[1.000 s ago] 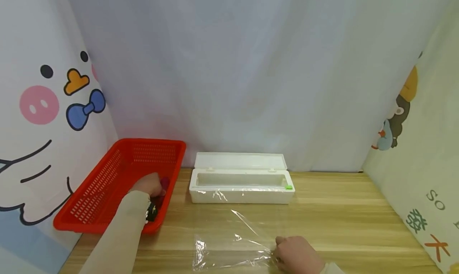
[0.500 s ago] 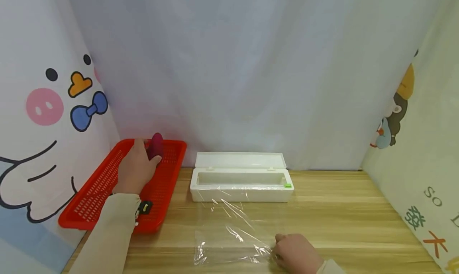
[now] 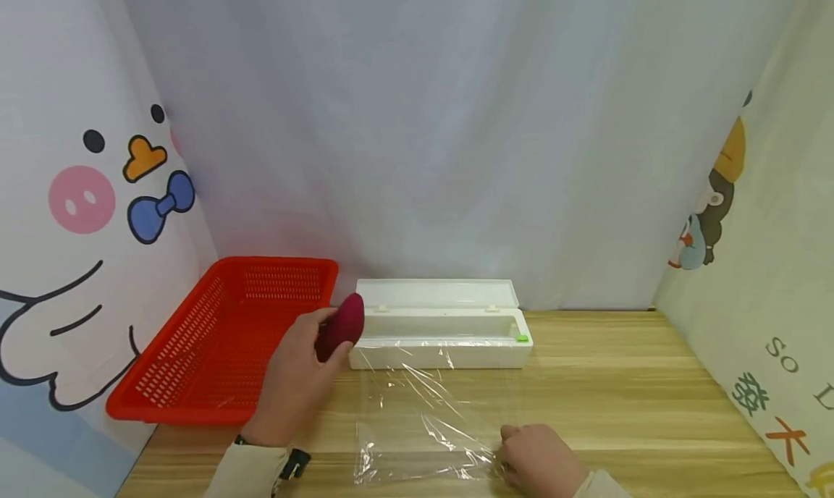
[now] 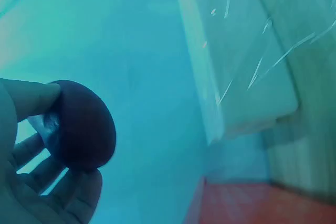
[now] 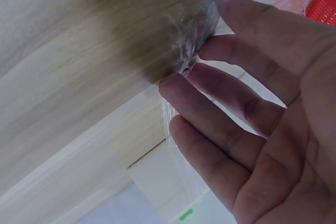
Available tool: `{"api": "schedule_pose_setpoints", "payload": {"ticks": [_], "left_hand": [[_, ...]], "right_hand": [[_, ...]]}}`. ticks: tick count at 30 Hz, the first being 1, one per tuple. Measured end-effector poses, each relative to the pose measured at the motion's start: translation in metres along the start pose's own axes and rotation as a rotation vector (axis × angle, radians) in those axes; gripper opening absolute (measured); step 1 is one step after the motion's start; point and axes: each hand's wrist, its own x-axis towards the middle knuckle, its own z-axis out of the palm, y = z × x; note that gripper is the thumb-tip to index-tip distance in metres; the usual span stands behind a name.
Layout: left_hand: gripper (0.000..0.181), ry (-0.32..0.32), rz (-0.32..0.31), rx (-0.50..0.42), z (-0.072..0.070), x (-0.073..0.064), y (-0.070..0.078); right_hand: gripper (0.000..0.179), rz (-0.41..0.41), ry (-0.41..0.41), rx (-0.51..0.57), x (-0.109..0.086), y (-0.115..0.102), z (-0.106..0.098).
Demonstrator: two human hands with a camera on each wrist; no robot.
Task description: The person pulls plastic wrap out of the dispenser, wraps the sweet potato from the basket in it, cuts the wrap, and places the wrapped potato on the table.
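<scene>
My left hand (image 3: pixel 296 378) holds a smooth, dark purplish-red oval thing (image 3: pixel 345 326) between thumb and fingers, raised in front of the left end of a white cling film box (image 3: pixel 439 357). In the left wrist view, the thumb lies on one side of the oval thing (image 4: pixel 86 124) and the fingers on the other. Clear cling film (image 3: pixel 423 411) stretches from the box toward the front of the table. At its front right corner, my right hand (image 3: pixel 541 460) pinches the film, which bunches at the fingertips in the right wrist view.
A red plastic basket (image 3: pixel 120 409) with slotted walls stands on the wooden table (image 3: pixel 606 382) at the left. The box's lid (image 3: pixel 436 293) is raised at the back, and a green slider (image 3: pixel 522 338) sits at its right end. Curtains (image 3: pixel 449 121) enclose the back and sides.
My left hand has lifted the purplish-red oval thing out of the red basket and carried it right, toward the box. The right hand stays at the film's corner.
</scene>
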Motion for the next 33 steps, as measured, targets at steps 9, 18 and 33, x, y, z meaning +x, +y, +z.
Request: {"api": "schedule_pose_setpoints", "payload": {"ticks": [9, 18, 33], "left_hand": [[0.053, -0.146, 0.071, -0.026, 0.035, -0.012, 0.017], [0.05, -0.193, 0.173, 0.005, 0.063, -0.015, 0.035], [0.043, -0.483, 0.318, 0.16, 0.11, -0.014, 0.056]], "right_hand": [[0.018, 0.005, -0.001, 0.004, -0.001, 0.001, -0.002], [0.02, 0.014, -0.006, -0.015, 0.0, 0.001, -0.002], [0.024, 0.02, 0.005, -0.017, -0.001, 0.003, 0.0]]}}
